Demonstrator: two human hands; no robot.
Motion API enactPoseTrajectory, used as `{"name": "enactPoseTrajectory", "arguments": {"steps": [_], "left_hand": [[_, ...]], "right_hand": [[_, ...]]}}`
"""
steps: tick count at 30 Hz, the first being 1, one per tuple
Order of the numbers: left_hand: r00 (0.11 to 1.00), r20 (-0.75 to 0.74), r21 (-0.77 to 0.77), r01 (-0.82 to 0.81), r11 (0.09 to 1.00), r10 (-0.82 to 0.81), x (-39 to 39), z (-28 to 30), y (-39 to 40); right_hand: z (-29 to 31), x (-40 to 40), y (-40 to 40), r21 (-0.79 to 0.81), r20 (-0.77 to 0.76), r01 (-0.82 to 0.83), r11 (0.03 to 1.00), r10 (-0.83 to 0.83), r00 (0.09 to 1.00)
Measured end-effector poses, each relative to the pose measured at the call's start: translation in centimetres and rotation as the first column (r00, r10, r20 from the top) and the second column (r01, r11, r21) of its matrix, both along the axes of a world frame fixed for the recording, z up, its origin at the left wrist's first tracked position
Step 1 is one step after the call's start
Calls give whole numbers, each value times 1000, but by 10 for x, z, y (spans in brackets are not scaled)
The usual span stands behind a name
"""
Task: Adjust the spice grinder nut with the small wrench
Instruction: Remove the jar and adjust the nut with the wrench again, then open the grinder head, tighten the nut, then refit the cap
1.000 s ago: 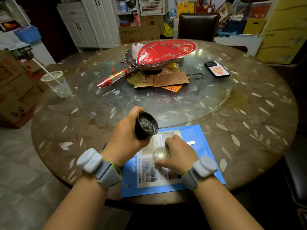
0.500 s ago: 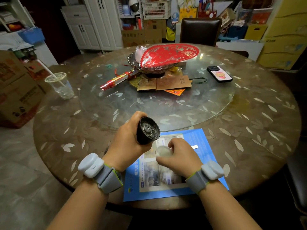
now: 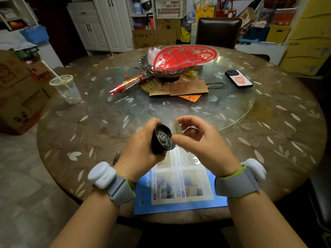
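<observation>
Both hands meet above the blue leaflet — the left hand wraps the dark grinder, the right hand pinches a clear cap, lifted off the leaflet since a moment ago. One small wrench lies beneath.

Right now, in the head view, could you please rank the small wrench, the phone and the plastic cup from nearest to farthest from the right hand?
1. Small wrench, on the blue leaflet just below the right hand.
2. Phone, far right on the glass turntable.
3. Plastic cup, far left.
</observation>
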State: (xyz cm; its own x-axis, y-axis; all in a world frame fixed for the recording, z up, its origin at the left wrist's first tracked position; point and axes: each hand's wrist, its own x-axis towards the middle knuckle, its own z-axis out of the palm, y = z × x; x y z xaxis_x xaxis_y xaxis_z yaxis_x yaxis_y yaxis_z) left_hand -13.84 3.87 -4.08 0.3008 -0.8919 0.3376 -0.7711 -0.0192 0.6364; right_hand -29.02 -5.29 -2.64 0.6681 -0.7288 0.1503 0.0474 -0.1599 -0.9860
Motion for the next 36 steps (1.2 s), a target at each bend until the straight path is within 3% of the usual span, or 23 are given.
{"name": "enactPoseTrajectory", "arguments": {"steps": [4,7,18,22,30,32,34,36], "left_hand": [[1000,21,6,14,1000,-14,-3,4,0],[999,34,6,29,1000,-29,-2,6,1],[984,177,44,24,999,-31,2,14,3],[945,324,90,8,996,-37,0,17,2],[888,461,79,-29,996,-10,1,26,-7],[928,373,74,-8,997,-20,1,27,-8],[996,81,6,28,1000,-28,-1,33,-8],[971,-237,-138,8,990,-41,-6,37,-8]], "right_hand": [[2,5,7,-254,-133,19,967,-54,990],[2,8,7,-321,-170,27,947,-85,982],[7,8,0,-316,-202,-67,946,2,979],[8,6,-3,-330,-278,-126,936,31,960],[1,11,-3,-189,-188,-85,978,49,981],[0,13,0,-166,-141,-45,985,22,990],[1,17,4,-135,-23,25,991,-29,999],[3,23,6,-94,82,73,993,-65,995]]}}
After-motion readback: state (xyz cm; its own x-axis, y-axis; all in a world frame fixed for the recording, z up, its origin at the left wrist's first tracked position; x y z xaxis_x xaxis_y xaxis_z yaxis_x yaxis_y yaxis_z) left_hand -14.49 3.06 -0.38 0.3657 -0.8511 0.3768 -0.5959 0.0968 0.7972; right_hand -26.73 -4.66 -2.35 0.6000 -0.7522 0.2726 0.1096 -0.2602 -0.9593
